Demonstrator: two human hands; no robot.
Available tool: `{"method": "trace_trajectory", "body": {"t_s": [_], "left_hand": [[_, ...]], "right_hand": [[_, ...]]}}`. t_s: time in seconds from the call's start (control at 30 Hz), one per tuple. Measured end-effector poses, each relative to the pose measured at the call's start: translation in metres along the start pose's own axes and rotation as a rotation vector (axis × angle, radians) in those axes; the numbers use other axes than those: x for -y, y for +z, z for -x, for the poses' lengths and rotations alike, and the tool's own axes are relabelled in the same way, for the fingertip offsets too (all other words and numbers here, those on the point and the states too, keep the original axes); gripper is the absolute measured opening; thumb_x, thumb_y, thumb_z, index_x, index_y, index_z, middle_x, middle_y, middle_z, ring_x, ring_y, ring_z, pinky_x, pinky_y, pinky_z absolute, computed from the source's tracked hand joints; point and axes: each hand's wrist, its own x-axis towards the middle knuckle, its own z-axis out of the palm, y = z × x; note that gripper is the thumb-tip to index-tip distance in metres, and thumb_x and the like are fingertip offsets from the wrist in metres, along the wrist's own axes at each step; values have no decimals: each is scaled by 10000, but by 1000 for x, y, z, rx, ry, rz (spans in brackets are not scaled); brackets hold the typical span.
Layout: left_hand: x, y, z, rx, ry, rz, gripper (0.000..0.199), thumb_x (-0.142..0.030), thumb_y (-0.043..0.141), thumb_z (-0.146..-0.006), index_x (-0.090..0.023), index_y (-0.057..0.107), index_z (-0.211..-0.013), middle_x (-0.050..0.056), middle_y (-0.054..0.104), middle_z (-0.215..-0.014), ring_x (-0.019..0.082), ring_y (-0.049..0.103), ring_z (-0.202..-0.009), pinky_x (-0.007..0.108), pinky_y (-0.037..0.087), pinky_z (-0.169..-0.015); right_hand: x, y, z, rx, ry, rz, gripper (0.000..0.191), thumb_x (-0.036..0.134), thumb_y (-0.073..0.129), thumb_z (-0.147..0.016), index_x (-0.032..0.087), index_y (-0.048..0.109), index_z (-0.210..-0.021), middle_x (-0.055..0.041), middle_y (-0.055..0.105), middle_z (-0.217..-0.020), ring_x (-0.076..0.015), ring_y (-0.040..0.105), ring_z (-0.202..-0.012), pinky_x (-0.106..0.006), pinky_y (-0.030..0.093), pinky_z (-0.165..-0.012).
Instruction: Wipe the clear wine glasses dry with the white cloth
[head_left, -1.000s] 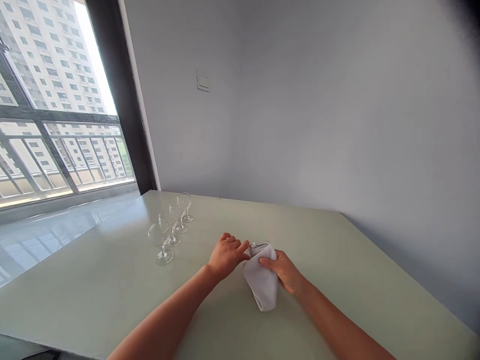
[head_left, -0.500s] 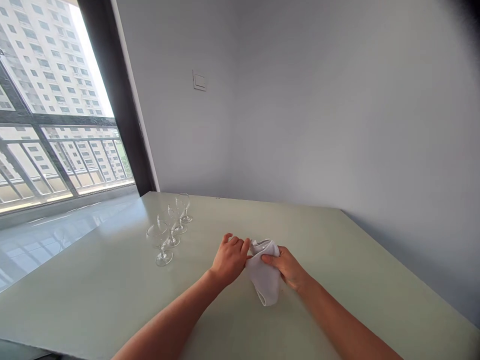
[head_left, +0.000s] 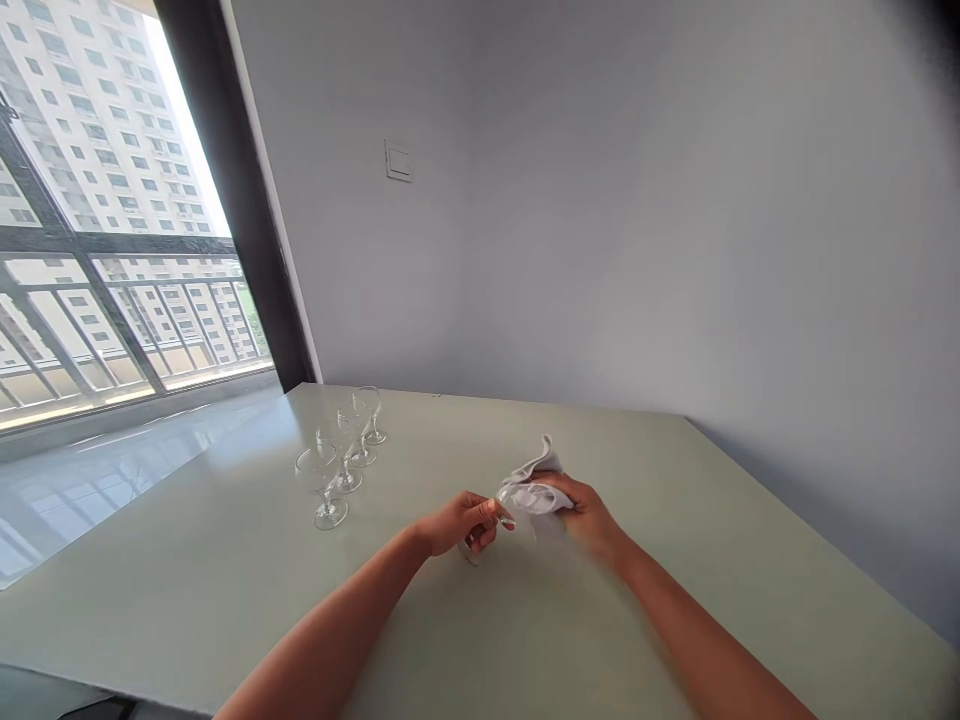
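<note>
Under the cloth (head_left: 552,458) spreads a greenish table (head_left: 435,450) (grey walls (head_left: 637,220) behind).

No lettering, label, brand, number or sign can be read on the white cloth (head_left: 551,458), the glass (head_left: 534,498) wrapped in it, the row of stemmed glasses (head_left: 330,514), the pale green table (head_left: 195,580) or the wall switch (head_left: 398,162). The apartment block (head_left: 112,120) outside the window likewise shows no legible writing, though at that distance and in that glare small markings could well go unseen.
</note>
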Motion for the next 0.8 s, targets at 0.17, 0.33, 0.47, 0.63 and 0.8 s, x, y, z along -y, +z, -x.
{"method": "trace_trajectory", "body": {"t_s": [0.17,0.33,0.47,0.63,0.8], "left_hand": [[5,-9,-2,-158,-45,-117,573,-599,374,-767,-98,600,-928,-47,404,-507,50,360,-420,187,310,-456],[5,5,-3,-235,-18,-649,430,-550,449,-746,-157,616,-697,-25,455,-496,84,406,-467,204,305,-491],[4,22,-2,-307,118,-1046,356,-525,515,-722,-189,619,-662,4,530,-532,127,479,-527,232,313,-565],[3,36,-6,-428,163,-851,416,-515,488,-757,-265,529,-1088,-33,568,-621,117,494,-571,215,324,-581],[6,51,-15,-653,116,-443,472,-435,413,-817,-225,366,-1238,-34,506,-651,117,469,-588,233,386,-592]], "right_hand": [[2,-13,-1,-282,-162,82,405,201,452,-760,264,509,-1156,-35,429,-1299,-204,359,-1205,-363,279,-992],[20,10,9,230,-243,401,365,312,520,-769,296,559,-1132,-23,534,-1209,-240,414,-1148,-417,269,-989],[16,19,9,285,-30,198,298,408,477,-800,239,662,-962,-32,648,-994,-244,539,-950,-388,378,-863],[3,0,-1,110,385,-466,487,552,392,-799,148,665,-784,-54,651,-701,-197,592,-661,-318,441,-646],[4,36,5,-81,485,-750,618,646,297,-784,145,627,-935,-102,658,-849,-239,596,-827,-349,440,-732]]}}
